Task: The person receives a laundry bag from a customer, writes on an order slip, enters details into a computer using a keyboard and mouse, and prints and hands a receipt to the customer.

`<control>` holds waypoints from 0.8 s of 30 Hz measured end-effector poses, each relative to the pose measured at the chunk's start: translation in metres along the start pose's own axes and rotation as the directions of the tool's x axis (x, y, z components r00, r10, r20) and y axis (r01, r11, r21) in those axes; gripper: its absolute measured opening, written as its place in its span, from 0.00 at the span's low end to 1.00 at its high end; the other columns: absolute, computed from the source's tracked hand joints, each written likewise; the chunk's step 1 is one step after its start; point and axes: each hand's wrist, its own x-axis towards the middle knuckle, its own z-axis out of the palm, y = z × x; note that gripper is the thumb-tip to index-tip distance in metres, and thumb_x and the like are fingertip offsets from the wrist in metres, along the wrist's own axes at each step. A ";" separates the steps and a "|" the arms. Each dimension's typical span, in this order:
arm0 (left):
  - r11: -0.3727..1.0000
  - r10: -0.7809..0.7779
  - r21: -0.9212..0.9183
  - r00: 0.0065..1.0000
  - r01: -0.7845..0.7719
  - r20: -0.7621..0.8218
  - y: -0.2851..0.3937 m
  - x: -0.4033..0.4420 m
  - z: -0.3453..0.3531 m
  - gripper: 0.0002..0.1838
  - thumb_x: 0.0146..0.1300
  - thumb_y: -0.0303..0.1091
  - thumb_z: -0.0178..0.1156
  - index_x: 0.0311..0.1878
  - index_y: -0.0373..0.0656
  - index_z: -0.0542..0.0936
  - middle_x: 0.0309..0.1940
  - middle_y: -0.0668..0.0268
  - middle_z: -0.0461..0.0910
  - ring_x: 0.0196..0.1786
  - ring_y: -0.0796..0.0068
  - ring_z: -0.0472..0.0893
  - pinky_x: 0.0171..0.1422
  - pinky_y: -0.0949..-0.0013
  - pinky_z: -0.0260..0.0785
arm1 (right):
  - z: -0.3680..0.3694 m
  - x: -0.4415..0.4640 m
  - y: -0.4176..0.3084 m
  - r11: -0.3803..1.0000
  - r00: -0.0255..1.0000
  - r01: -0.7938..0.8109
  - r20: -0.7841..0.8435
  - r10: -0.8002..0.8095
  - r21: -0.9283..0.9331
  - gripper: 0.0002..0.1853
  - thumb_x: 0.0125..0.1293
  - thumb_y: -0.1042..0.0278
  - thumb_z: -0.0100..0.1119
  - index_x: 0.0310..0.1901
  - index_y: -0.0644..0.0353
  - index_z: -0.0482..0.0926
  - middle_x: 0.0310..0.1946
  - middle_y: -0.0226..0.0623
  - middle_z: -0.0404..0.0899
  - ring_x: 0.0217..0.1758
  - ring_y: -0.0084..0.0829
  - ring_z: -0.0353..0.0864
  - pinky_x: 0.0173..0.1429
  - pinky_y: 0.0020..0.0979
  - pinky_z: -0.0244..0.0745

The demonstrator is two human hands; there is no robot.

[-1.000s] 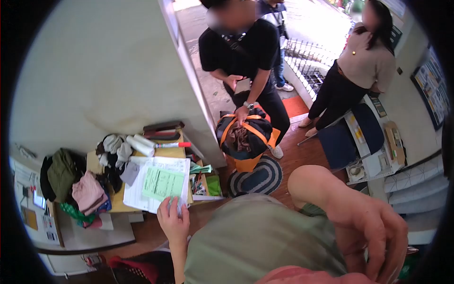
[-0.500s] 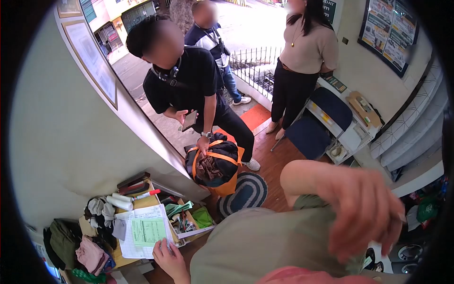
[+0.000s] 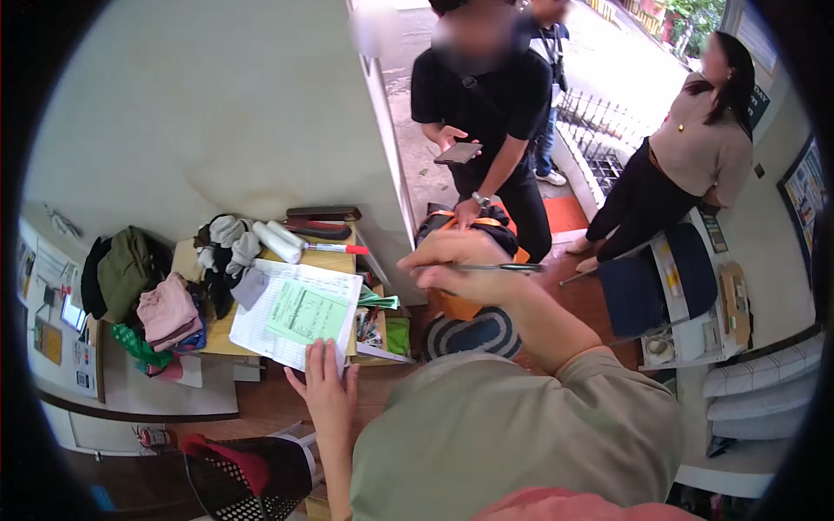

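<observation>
My left hand (image 3: 326, 386) lies with fingers spread at the lower edge of a green printed slip (image 3: 306, 314). The slip rests on an open lined notebook (image 3: 254, 334) with handwriting, on a wooden desk (image 3: 217, 341). Raised in front of my body, my right hand (image 3: 460, 260) is closed around a dark pen (image 3: 508, 267), its shaft pointing right. Near the notebook are a bunch of grey and black socks (image 3: 233, 234), white rolls (image 3: 278, 241) and a red-and-white marker (image 3: 337, 248).
Folded clothes (image 3: 168, 310) are piled at the desk's left. Beyond my right hand a person in black (image 3: 486, 108) holds a phone (image 3: 458, 154) and grips a bag (image 3: 491, 227). Another person (image 3: 695, 143) stands near a blue chair (image 3: 630, 291). A perforated chair (image 3: 248, 486) stands below.
The view has turned left toward the desk. My right hand has come from the right side to the middle, and a pen now shows in it. My left hand still touches the papers.
</observation>
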 end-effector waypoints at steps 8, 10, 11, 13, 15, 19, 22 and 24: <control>0.999 -0.005 -0.046 1.000 0.006 0.017 -0.006 -0.008 -0.006 0.34 0.66 0.51 0.62 0.70 0.43 0.70 0.70 0.58 0.69 0.75 0.57 0.65 0.78 0.29 0.34 | -0.115 -0.009 -0.049 0.510 0.710 0.702 -0.541 -0.450 0.497 0.27 0.77 0.42 0.48 0.52 0.61 0.83 0.44 0.44 0.79 0.36 0.30 0.78 0.36 0.28 0.68; 0.999 0.007 -0.033 1.000 -0.007 0.005 -0.010 -0.007 -0.004 0.33 0.66 0.51 0.62 0.69 0.43 0.71 0.69 0.58 0.69 0.74 0.57 0.66 0.78 0.30 0.34 | -0.070 0.007 -0.027 0.772 0.851 0.477 -0.439 -0.287 0.420 0.19 0.76 0.55 0.53 0.47 0.66 0.82 0.42 0.46 0.80 0.35 0.29 0.81 0.38 0.30 0.76; 1.000 0.008 -0.021 1.000 -0.009 -0.005 -0.010 -0.007 -0.003 0.33 0.66 0.51 0.62 0.69 0.43 0.71 0.69 0.58 0.70 0.74 0.58 0.67 0.78 0.30 0.35 | -0.048 0.015 -0.016 0.868 0.904 0.343 -0.378 -0.200 0.360 0.14 0.75 0.62 0.55 0.45 0.68 0.81 0.41 0.47 0.81 0.34 0.28 0.83 0.39 0.31 0.79; 1.000 0.022 -0.010 0.999 -0.022 -0.028 -0.011 -0.005 -0.003 0.33 0.65 0.51 0.62 0.68 0.44 0.72 0.69 0.58 0.70 0.73 0.58 0.68 0.78 0.31 0.36 | 0.004 0.032 0.001 0.957 0.996 -0.016 -0.079 0.041 0.290 0.08 0.69 0.72 0.62 0.41 0.69 0.84 0.38 0.42 0.84 0.38 0.28 0.84 0.40 0.25 0.80; 1.000 -0.006 -0.006 1.000 0.005 -0.030 -0.014 -0.002 -0.005 0.32 0.65 0.52 0.62 0.68 0.44 0.73 0.68 0.58 0.71 0.73 0.58 0.69 0.78 0.31 0.36 | 0.060 0.043 0.031 0.952 0.987 -0.097 0.150 0.055 0.290 0.06 0.66 0.73 0.66 0.41 0.67 0.85 0.38 0.36 0.85 0.39 0.23 0.83 0.43 0.23 0.78; 0.996 -0.017 -0.085 1.000 0.015 -0.021 -0.023 -0.001 -0.003 0.35 0.61 0.51 0.66 0.68 0.45 0.73 0.69 0.60 0.71 0.74 0.60 0.68 0.78 0.34 0.39 | 0.155 0.065 0.053 0.836 0.881 -0.461 0.270 0.389 0.299 0.09 0.64 0.70 0.71 0.43 0.63 0.85 0.35 0.27 0.84 0.38 0.16 0.79 0.44 0.23 0.76; 0.991 -0.049 -0.126 0.999 0.048 -0.003 -0.022 -0.003 -0.007 0.35 0.60 0.52 0.66 0.69 0.49 0.73 0.69 0.64 0.71 0.74 0.64 0.67 0.78 0.34 0.39 | 0.198 0.084 0.077 0.786 0.826 -0.525 0.416 0.380 0.325 0.14 0.60 0.59 0.75 0.37 0.62 0.85 0.30 0.29 0.84 0.37 0.16 0.79 0.43 0.23 0.75; 0.991 -0.057 -0.125 0.998 0.058 0.011 -0.025 -0.002 -0.008 0.36 0.60 0.53 0.65 0.70 0.50 0.72 0.70 0.65 0.70 0.75 0.65 0.67 0.78 0.34 0.38 | 0.209 0.098 0.073 0.765 0.731 -0.617 0.493 0.471 0.185 0.15 0.59 0.58 0.76 0.36 0.61 0.86 0.29 0.29 0.84 0.35 0.16 0.79 0.41 0.23 0.74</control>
